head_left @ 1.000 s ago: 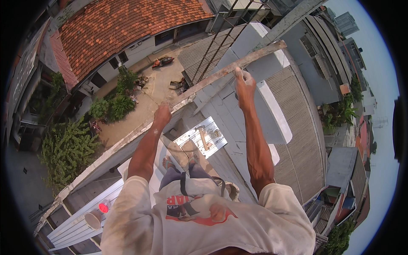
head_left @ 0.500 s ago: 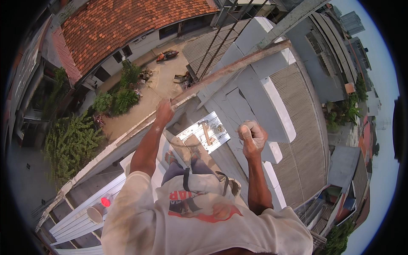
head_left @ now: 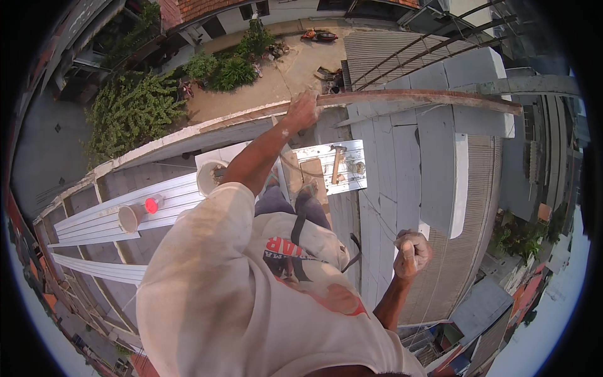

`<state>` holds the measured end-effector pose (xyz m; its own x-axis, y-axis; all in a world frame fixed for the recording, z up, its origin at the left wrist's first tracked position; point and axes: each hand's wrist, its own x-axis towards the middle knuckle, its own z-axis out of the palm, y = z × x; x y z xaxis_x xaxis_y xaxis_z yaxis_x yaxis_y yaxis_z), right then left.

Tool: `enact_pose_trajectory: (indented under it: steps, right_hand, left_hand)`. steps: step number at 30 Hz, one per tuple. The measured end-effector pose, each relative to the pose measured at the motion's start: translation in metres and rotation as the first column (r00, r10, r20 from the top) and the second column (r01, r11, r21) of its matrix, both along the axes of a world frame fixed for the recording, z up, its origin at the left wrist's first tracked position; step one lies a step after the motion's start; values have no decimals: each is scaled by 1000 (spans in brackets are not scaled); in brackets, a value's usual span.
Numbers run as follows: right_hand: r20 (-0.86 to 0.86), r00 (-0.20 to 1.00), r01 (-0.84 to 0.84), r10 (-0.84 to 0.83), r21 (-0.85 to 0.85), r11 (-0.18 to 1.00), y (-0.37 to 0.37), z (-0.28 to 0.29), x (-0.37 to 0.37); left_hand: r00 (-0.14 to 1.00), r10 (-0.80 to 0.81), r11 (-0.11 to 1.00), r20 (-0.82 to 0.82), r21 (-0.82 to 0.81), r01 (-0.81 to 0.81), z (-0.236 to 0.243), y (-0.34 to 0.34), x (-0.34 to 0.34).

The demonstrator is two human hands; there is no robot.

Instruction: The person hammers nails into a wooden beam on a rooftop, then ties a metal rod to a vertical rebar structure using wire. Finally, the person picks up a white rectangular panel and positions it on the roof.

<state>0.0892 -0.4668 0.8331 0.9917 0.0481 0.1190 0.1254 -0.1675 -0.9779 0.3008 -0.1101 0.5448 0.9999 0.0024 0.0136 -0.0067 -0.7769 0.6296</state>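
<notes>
High up on a rooftop work site in a built-up neighbourhood. Underfoot, grey roof sheets (head_left: 402, 157) and ribbed metal panels (head_left: 113, 217); ahead, a rusty rail (head_left: 414, 97) running along the edge. Below, a paved yard (head_left: 282, 69) with green bushes (head_left: 135, 110) and a tiled roof (head_left: 201, 6). On a white board (head_left: 330, 166), a hammer (head_left: 337, 162); nearby, a bucket (head_left: 210, 178).

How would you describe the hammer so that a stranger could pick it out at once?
Find the long rusty rail that the left hand grips. Just below it lies a pale metal sheet. The hammer rests on that sheet, its wooden handle setting it apart from the small round object beside it.
</notes>
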Motion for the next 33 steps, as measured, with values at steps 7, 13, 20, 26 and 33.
enact_pose_trajectory:
  steps: [7,13,20,26,33]
  right_hand:
    - [-473,863,145,-176,-102,984,-57,-64,-45]
    - [-714,657,177,-241,-164,970,-75,-161,-46]
    - [-793,607,-165,41,-75,984,-60,-280,-18]
    - [-715,599,-556,359,-49,830,46,-289,-7]
    - [-506,446,-878,738,-89,470,139,-287,-28]
  left_hand:
    - [997,10,998,-73,70,-5,-17,-9,2]
    - [995,95,993,-38,73,-92,-11,-6,-12]
    - [842,536,843,59,-100,-529,-17,-7,-75]
    - [694,308,500,-651,-509,-700,-63,-57,-249]
    - [496,241,-488,-834,-546,-681,-18,-75,-344]
